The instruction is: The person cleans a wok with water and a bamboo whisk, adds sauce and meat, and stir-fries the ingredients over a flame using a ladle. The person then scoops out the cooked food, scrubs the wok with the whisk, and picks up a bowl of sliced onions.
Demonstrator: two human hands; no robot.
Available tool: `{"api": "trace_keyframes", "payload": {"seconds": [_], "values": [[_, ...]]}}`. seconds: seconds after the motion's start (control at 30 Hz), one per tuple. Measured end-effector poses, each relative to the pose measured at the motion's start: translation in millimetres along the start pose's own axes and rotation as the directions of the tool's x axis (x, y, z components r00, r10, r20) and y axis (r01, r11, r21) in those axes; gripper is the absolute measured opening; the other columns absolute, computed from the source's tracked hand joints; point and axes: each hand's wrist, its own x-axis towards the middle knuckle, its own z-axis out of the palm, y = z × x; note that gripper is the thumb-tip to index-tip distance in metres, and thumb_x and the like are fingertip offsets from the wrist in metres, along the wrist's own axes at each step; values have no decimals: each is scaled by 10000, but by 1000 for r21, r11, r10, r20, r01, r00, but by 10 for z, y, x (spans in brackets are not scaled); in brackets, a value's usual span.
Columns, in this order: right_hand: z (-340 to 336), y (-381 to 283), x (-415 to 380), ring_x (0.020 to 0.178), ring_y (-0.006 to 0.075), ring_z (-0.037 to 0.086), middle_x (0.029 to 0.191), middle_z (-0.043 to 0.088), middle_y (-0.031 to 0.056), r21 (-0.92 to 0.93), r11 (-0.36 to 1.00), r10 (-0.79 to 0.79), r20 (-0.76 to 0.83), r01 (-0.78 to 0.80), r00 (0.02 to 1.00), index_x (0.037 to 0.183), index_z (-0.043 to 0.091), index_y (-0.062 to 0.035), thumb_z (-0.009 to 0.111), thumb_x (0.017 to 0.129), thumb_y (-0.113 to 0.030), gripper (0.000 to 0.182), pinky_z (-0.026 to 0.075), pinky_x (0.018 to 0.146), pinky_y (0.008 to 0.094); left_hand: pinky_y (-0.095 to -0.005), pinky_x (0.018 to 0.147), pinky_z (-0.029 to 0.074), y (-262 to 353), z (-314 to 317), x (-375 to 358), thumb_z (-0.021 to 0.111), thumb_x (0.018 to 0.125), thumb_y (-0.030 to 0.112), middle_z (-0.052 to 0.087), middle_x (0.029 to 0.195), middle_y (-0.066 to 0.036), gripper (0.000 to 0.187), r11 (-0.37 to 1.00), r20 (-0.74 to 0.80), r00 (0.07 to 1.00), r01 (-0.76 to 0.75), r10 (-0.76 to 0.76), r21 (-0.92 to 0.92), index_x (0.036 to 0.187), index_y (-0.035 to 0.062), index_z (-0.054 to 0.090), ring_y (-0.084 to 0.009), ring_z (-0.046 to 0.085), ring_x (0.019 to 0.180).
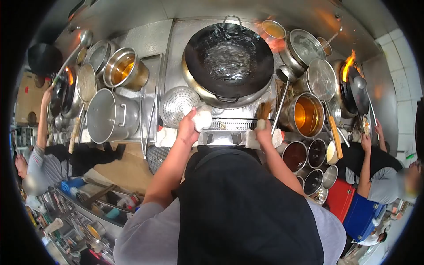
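Note:
A large black wok [229, 57], wet and shiny inside, sits on the burner in front of me. My left hand [187, 127] is closed around a bunched white cloth [203, 118], just short of the wok's near handle. Beside that cloth lies a round perforated strainer [179, 106]. In my right hand [265, 132] is a short wok brush [263, 111], its brown bristles pointing up toward the wok. Another white cloth [251, 139] rests on the counter edge by this hand. My fingers partly hide the brush handle.
Pots of amber liquid stand left [120, 68] and right [307, 115]. An empty metal pot [110, 115] is at left, a ladle [287, 75] and mesh strainer [321, 79] at right. Open flames [349, 66] rise at the right burner. Co-workers [382, 176] work on both sides.

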Motion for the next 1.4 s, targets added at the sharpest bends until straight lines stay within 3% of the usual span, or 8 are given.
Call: {"api": "trace_keyframes", "payload": {"seconds": [0.07,0.2,0.3,0.53,0.67,0.93,1.13,1.4], "values": [[-497,56,183,901,309,690,1234,610,239,951,-49,108,310,-306,945,1643,298,-98,586,899,-117,799,598,701,438,-459,960,598,-5,27,16,476,1150,299,720,1234,-144,371,990,141,981,140,-136,-16,1372,16,570,-284,725,1122],[-2011,-725,362,736,212,645,1217,669,136,949,308,-40,-55,65,998,1591,426,-155,640,921,-131,703,534,576,338,-486,974,607,-53,605,258,470,1153,340,713,1232,-177,373,981,207,960,194,-186,-18,1347,29,540,-327,731,1105],[-2601,-1101,924,1099,312,709,1305,698,150,427,788,-399,-193,443,896,1422,624,-101,799,858,-124,591,561,966,418,-503,840,646,-295,855,772,548,1119,386,735,1077,-233,383,961,148,951,261,-272,90,1220,16,553,-384,761,945],[-2658,-2719,1493,1103,358,733,1055,773,187,-76,658,-507,691,749,515,1170,749,-73,903,758,-244,472,569,958,425,-558,710,650,-687,986,1079,597,948,-16,702,1029,-225,227,985,-180,980,105,-80,137,1168,-63,567,-407,756,855],[-1327,-3007,2030,1101,415,715,1100,763,198,122,855,-503,-41,503,864,1173,760,-103,873,790,-271,433,570,971,486,-548,711,647,-613,1072,975,595,948,-22,695,1035,-217,230,986,-172,981,109,-86,128,1173,-62,573,-396,755,851],[-2664,-3066,1154,1060,355,740,1070,784,148,-181,499,-567,671,848,477,1125,793,-164,872,726,-272,421,575,924,467,-540,688,642,-750,965,978,555,960,-35,680,1045,-216,229,988,-99,988,126,-117,87,1188,-53,560,-391,746,851],[-1289,-2906,2051,1013,421,736,1161,712,199,-312,746,-608,38,588,793,1153,717,-64,784,854,-205,338,597,890,525,-540,712,661,-637,1152,813,562,951,-23,687,1021,-228,183,983,-166,973,171,-158,70,1129,-62,579,-393,753,853],[-1989,-2071,1289,1021,356,761,1358,657,179,-524,454,-514,506,721,692,1328,677,-160,764,845,-190,492,625,865,479,-535,704,654,-613,1128,815,592,904,-63,692,995,-211,188,991,-193,979,91,-71,99,1091,-74,603,-384,750,844]]}}
